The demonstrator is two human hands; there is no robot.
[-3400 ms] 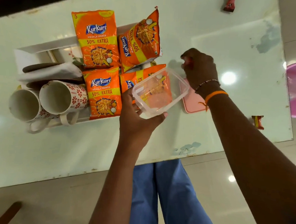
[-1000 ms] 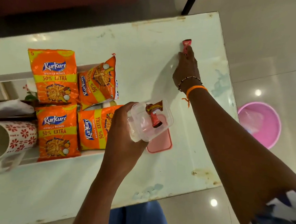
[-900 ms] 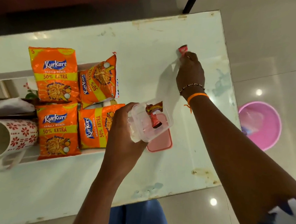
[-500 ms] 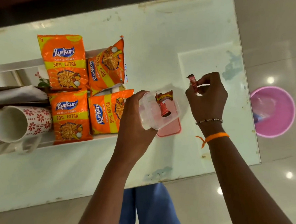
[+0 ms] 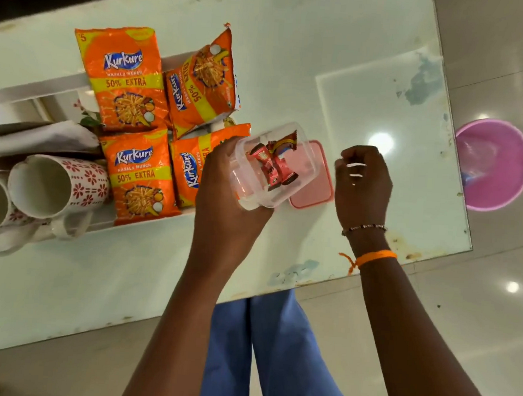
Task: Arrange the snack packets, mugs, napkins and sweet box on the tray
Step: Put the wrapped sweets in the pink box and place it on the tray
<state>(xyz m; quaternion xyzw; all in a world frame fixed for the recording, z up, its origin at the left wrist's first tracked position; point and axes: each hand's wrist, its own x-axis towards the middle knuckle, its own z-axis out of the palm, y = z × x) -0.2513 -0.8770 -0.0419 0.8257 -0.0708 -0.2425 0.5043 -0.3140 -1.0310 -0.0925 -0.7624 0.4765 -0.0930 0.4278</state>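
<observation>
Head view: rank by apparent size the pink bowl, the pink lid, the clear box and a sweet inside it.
1. Pink bowl, on the floor, so farther away.
2. Clear box, held nearer the camera; unsure against the bowl.
3. Pink lid, partly hidden.
4. Sweet.

Head cam, looks steeply down, close over table (image 5: 294, 40).

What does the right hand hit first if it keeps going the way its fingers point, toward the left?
Most likely the pink lid lying on the table, or the rim of the clear box held in the left hand. The right hand is apart from both; height is unclear from one view.
</observation>
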